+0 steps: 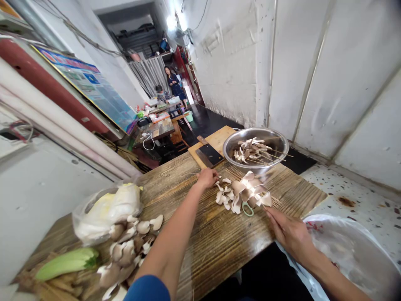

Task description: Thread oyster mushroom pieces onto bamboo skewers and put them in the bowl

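My right hand (pixel 291 234) is closed around the end of a bamboo skewer, at the right side of the table. Wide grey-brown pieces of oyster mushroom (pixel 249 186) are threaded on that skewer. My left hand (pixel 207 178) reaches to the tabletop with its fingers curled, beside small torn mushroom pieces (pixel 224 197); what is between its fingertips is hidden. Under the threaded mushrooms lie loose bamboo skewers (pixel 275 202), and a pale green scissor handle (pixel 247 209) sticks out there.
A steel bowl (pixel 225 146) with mushroom skewers stands at the back, beside a cutting board (pixel 223 136) bearing a cleaver (pixel 213 154). At left are a plastic bag (pixel 122 200), loose mushrooms (pixel 125 253) and a green squash (pixel 67 263). A lined bin (pixel 354 251) stands right. Two people are far back.
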`<state>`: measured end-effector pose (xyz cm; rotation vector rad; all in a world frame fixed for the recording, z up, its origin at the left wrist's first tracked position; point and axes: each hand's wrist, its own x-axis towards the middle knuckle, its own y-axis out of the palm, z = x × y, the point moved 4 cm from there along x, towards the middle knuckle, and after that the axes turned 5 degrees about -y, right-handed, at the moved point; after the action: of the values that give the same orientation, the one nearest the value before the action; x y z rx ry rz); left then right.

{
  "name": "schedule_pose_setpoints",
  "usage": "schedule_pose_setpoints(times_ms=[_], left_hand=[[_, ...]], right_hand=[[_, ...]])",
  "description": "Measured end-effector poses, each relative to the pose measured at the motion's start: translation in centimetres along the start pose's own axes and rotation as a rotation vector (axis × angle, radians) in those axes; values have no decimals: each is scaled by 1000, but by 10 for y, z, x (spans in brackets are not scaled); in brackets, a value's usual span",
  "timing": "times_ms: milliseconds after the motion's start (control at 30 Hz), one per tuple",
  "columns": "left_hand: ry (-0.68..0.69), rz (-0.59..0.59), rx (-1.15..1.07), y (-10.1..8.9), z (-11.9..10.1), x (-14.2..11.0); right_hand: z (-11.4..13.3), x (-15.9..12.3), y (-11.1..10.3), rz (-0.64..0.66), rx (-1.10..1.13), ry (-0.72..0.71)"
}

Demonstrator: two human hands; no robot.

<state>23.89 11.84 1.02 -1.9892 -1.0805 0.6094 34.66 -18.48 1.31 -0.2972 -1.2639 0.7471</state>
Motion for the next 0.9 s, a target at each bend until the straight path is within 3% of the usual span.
schedule_pose_setpoints(times_ms=[100,167,267,367,467,567,900], left_hand=[[15,15,-274,-9,-7,-6],[-2,53,-616,-18,-7,-23],[-76,100,-1032,-35,3,-66],[-132,66,-1248,-53,23,-115],[-185,2,-1377,-67,39,-152],[-226,-8,-1442,-75,48,-170],[-234,42,-1565,-76,71,-178]], right_hand=[[3,3,7,13,35,8],[9,9,15,41,63,-5],[27,20,29,91,113,-60],[51,29,45,152,176,-119],[73,32,61,210,246,-170],[90,33,72,229,289,-219],[110,43,82,257,293,-259]])
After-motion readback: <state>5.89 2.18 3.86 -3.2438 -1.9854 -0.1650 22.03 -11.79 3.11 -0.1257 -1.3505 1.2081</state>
